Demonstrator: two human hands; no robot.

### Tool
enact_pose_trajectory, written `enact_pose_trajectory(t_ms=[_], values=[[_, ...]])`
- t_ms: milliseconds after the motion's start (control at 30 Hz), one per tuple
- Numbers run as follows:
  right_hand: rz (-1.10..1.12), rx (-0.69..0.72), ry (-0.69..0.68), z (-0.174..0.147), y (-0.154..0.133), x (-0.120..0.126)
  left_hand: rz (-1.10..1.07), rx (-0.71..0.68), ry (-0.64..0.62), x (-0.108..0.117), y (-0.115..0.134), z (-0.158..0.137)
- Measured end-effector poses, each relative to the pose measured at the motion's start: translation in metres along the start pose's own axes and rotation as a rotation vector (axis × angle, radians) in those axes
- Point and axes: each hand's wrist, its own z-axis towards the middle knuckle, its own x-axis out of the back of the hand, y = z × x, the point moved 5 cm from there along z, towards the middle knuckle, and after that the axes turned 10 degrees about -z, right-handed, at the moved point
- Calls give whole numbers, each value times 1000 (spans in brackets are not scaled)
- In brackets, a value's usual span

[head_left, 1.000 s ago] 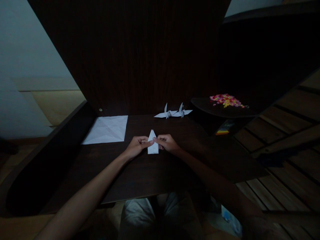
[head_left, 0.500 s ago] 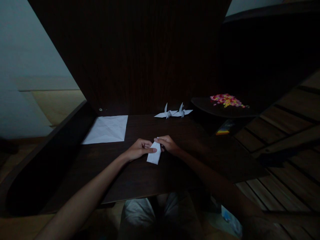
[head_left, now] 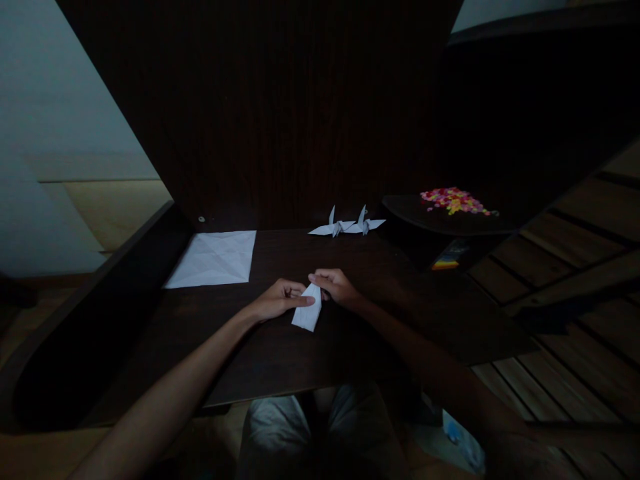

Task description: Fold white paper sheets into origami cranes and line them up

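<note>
l hand & r hand both pinch folded wht paper btwn them, r @ far end.

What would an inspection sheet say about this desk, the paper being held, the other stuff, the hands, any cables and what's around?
Surface: dark desk.
Job's things: folded paper, held tilted, narrow end away from the person.
Clutter: creased sheet at left; two paper birds at back; colourful bits on right shelf.
Hands: left hand, thumb across the paper; right hand at its narrow end.
Cables: nothing seen.
Surroundings: dim; pale wall, wooden slats, person's legs.
</note>
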Motion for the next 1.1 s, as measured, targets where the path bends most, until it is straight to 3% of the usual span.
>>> enact_pose_trajectory(t_ms=[200,467,700,1100], values=[[29,-58,38,1,1,1,43,-77,96,1,8,1],[39,-92,-115,-3,4,-6,-144,-176,403,23,4,2],[156,-69,-161,-3,3,-6,-283,-161,315,21,0,4],[206,-80,99,3,11,4,-306,-100,292,16,0,6]])
